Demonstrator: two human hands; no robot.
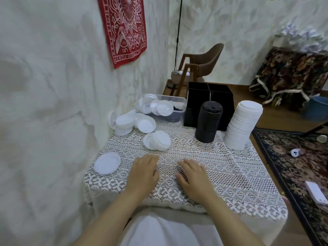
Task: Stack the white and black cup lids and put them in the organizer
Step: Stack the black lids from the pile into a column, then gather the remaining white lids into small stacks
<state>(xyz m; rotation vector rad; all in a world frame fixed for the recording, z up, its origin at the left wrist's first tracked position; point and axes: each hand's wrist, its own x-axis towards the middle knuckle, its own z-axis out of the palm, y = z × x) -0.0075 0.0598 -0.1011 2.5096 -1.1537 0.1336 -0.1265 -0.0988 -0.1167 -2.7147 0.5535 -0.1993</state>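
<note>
My left hand (143,173) and my right hand (194,176) lie flat and empty on the lace-covered table, side by side near its front edge. A tall stack of white lids (243,124) stands at the right edge. A tall stack of black lids (209,121) stands left of it, in front of the black organizer (220,96). Loose white lids lie at the left: one flat lid (107,162), a small pile (157,140) and a heap by the wall (130,122). More lids fill a clear plastic tub (166,108).
The table (230,178) stands against a wall on the left. Behind it is a brown chair (200,66). A patterned rug (301,166) with small objects lies on the floor to the right.
</note>
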